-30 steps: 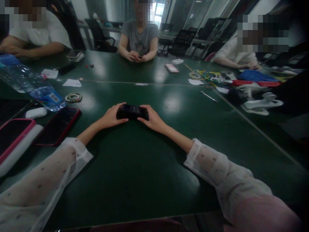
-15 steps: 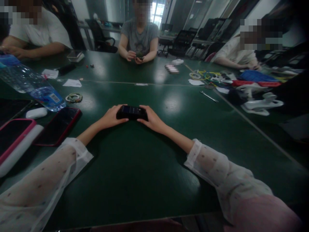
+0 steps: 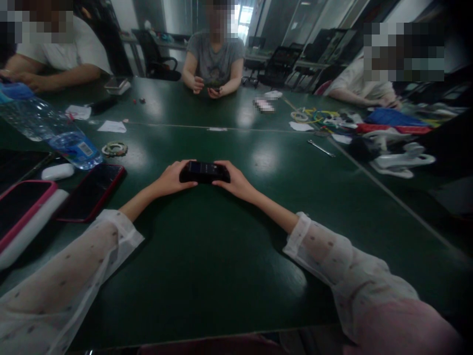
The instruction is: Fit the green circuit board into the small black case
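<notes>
A small black device (image 3: 204,172) with a lit screen on its upper face is held between my two hands over the green table (image 3: 207,266). My left hand (image 3: 174,177) grips its left end, thumb along the near side. Its right end is in my right hand (image 3: 235,180), the thumb again on the near side. The fingers behind the device are partly hidden. To the left of my left hand lies a dark phone with a red edge (image 3: 94,192), and beyond it a ring of beads (image 3: 114,149).
At the left are a large water bottle (image 3: 76,148), a white case (image 3: 58,171) and a pink-edged phone (image 3: 24,207). A wrench (image 3: 321,148), cables (image 3: 314,116) and a white tool (image 3: 402,158) lie at the right. Three people sit around the table.
The view has shifted very slightly. Both my hands keep their hold on the black device. Across the table, a person's hand has moved a little away from the other one.
</notes>
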Tool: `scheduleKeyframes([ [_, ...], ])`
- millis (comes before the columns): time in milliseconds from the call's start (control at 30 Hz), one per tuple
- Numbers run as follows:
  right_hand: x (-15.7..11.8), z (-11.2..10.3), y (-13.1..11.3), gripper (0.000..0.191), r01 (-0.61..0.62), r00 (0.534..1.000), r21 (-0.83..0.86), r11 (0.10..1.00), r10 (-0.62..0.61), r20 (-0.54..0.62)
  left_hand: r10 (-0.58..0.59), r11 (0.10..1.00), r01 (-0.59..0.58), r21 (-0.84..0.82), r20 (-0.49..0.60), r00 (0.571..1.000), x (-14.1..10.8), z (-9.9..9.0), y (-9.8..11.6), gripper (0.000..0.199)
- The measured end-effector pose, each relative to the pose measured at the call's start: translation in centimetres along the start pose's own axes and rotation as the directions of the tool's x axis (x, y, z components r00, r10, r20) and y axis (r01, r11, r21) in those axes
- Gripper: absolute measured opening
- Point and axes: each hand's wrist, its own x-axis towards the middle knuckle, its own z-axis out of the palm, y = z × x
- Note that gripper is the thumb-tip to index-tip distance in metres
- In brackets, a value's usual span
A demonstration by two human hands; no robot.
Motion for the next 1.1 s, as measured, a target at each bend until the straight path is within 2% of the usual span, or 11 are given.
scheduleKeyframes([
  [133,0.0,0.0,0.1,0.054,0.002,1.0,0.023,1.0,-0.002,-0.009,0.0,1.0,0.0,0.01,0.004,1.0,0.0,0.0,0.1,0.078],
  [267,0.0,0.1,0.5,0.054,0.0,0.999,0.023,1.0,0.001,-0.038,-0.049,0.998,0.049,0.027,-0.003,0.999,0.0,0.0,0.1,0.08],
  [500,-0.1,0.3,0.6,0.052,0.024,0.998,0.025,0.999,-0.022,-0.056,-0.063,0.997,0.063,0.032,-0.008,0.998,0.2,0.1,0.0,0.074],
  [667,0.0,0.4,0.8,0.054,0.039,0.986,0.1,0.994,-0.022,-0.166,-0.041,0.999,0.042,0.015,-0.036,0.998,0.3,0.6,-0.8,0.069],
  [767,0.0,0.4,0.7,0.057,0.011,0.955,0.124,0.992,0.026,-0.296,-0.008,1.0,0.008,-0.004,-0.036,0.999,0.3,0.6,-1.0,0.061],
  [900,0.0,0.2,1.2,0.06,-0.071,0.869,0.132,0.989,0.127,-0.478,0.012,1.0,-0.012,0.001,-0.014,1.0,0.2,0.4,-0.7,0.055],
  [1000,0.0,0.2,2.6,0.058,-0.152,0.824,0.157,0.976,0.212,-0.525,0.013,1.0,-0.013,0.001,-0.002,1.0,0.2,0.1,-0.4,0.055],
  [1100,0.0,0.3,4.0,0.055,-0.223,0.806,0.204,0.953,0.298,-0.512,0.022,1.0,-0.022,0.0,0.008,1.0,0.2,0.0,-0.3,0.054],
])
